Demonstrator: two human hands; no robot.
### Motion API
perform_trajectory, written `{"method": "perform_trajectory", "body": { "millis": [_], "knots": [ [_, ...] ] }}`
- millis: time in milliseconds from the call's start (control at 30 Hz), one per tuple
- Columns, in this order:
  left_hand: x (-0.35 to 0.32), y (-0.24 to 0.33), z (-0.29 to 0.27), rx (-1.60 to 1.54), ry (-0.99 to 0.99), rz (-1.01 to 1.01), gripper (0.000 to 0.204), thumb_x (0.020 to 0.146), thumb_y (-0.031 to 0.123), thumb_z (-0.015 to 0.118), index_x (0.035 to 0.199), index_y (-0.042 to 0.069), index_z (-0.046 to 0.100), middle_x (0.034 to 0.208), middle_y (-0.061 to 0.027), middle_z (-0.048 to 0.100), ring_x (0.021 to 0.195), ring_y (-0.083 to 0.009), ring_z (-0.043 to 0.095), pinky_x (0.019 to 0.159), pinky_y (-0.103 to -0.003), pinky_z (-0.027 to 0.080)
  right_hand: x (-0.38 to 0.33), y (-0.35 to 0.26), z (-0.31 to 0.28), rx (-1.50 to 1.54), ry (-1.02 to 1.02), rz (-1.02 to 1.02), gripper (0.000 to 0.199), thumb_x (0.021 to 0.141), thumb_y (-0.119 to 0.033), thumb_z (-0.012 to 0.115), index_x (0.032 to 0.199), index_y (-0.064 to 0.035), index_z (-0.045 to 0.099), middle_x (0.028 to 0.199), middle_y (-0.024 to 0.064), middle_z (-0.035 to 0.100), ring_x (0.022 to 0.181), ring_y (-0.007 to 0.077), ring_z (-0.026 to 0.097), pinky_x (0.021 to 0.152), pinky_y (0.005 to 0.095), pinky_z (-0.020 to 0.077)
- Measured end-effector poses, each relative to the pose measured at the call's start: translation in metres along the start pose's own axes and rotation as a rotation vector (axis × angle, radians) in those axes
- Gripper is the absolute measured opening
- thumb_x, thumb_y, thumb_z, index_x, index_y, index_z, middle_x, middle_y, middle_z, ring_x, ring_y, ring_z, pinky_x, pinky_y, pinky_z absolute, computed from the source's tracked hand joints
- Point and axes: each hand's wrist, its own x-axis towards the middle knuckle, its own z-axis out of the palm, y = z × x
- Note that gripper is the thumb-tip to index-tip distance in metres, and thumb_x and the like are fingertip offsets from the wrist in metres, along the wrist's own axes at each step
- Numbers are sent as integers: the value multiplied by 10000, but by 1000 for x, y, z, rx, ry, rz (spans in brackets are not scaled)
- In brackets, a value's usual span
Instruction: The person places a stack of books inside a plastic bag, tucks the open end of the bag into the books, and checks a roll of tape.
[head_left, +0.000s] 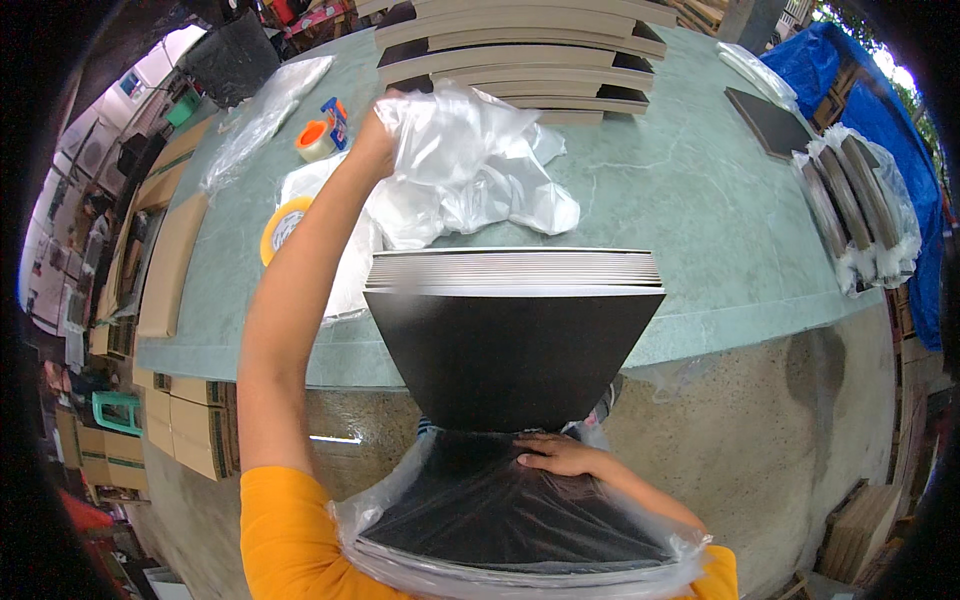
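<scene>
My left hand (378, 142) reaches far out over the table, its fingers closed on a crumpled clear plastic bag (460, 165). Close to my body lies a stack of black boards in clear plastic (500, 515). On top of it my right hand (558, 454) rests flat with its fingers stretched out, holding nothing. Between the two hands, an unwrapped stack of black boards with pale edges (510, 345) leans at the table's near edge, its lower end meeting the wrapped stack.
Left on the green table (720, 230) are a yellow tape roll (286, 232) and an orange-and-blue tape dispenser (322, 135). Stacked boards (520, 60) stand at the back. Plastic-wrapped stacks (860, 210) and a dark board (768, 122) lie right. Cardboard boxes (190, 425) stand lower left.
</scene>
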Motion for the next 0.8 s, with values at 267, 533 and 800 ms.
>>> {"method": "perform_trajectory", "body": {
  "millis": [267,533,800],
  "knots": [
    [-187,104,-9,203,-15,149,252,818,246,508,938,29,552,838,-123,574,762,-244,541,694,-337,430,-10,-3,-15,48,127,-66,540,834,-451,423,1196,-51,439,1212,166,438,1118,305,418,930,346,326],
    [-325,-37,30,716,-1049,-128,264,838,242,473,923,16,576,851,-108,592,794,-232,564,702,-351,444,-65,-163,-65,72,613,-468,457,638,-236,714,980,-10,511,1005,134,520,990,254,496,837,350,396],
    [-282,-10,-20,-476,-305,-710,357,852,290,492,1042,-11,517,934,-72,563,791,-145,551,703,-248,459,-75,-118,-100,1175,486,-539,487,742,-314,609,1043,50,490,981,109,577,894,166,557,807,293,426]
  ]
}}
